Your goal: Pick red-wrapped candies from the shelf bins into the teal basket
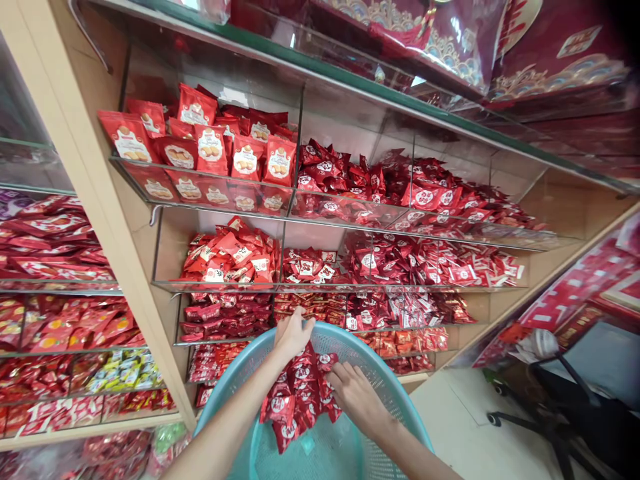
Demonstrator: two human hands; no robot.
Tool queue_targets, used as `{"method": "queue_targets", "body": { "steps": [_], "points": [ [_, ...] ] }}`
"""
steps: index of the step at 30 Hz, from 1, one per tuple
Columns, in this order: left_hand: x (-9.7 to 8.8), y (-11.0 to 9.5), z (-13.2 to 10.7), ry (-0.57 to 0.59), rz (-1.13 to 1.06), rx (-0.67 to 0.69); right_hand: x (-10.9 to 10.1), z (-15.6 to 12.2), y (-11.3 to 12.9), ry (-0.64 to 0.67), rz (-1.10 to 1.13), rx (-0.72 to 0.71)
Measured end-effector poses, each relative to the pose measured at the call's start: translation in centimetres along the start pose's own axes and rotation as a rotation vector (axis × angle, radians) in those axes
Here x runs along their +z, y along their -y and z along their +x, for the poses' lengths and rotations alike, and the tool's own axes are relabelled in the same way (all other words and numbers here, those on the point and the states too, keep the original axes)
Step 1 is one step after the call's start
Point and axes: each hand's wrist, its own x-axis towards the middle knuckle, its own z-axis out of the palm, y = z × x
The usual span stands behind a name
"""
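Where the two forearms meet over the basket [387, 390], the left hand [293, 333] is closed around the upper end of a bunch of red packets [300, 400], right at the basket's far rim. The right hand [356, 395] is laid on the same bunch from the right, its fingers spread and loose, with nothing gripped. The packets are heaped against the far inner wall of the pale green mesh basket; its near part is left bare.

The far rim is set just in front of the lower glass shelves [350, 217], so part of the bottom rows is hidden behind the basket and the left hand. The shelves are split by glass dividers into compartments, each filled with red wrapped sweets. Low glass fronts are fitted along the shelf edges, between the stock and the hands. Larger biscuit packs [210, 147] are stood upright in the top left compartment.

The unit is bounded on the left by a wooden post [105, 220], beyond which more shelves of red and yellow packets are seen. Red gift boxes [450, 33] are stacked on top. A black chair [560, 407] is placed on the pale floor [460, 413] to the right, well apart from the basket.
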Motion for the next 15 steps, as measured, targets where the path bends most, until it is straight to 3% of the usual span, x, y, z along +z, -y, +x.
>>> {"method": "queue_targets", "body": {
  "steps": [11, 15],
  "points": [
    [-0.5, 0.2, 0.2, 0.005, -0.003, -0.019, 1.0, 0.3, 0.2, -0.059, -0.053, -0.020],
    [-0.7, 0.5, 0.4, -0.014, -0.011, 0.003, -1.2, 0.8, 0.3, -0.016, -0.030, -0.022]
  ]
}}
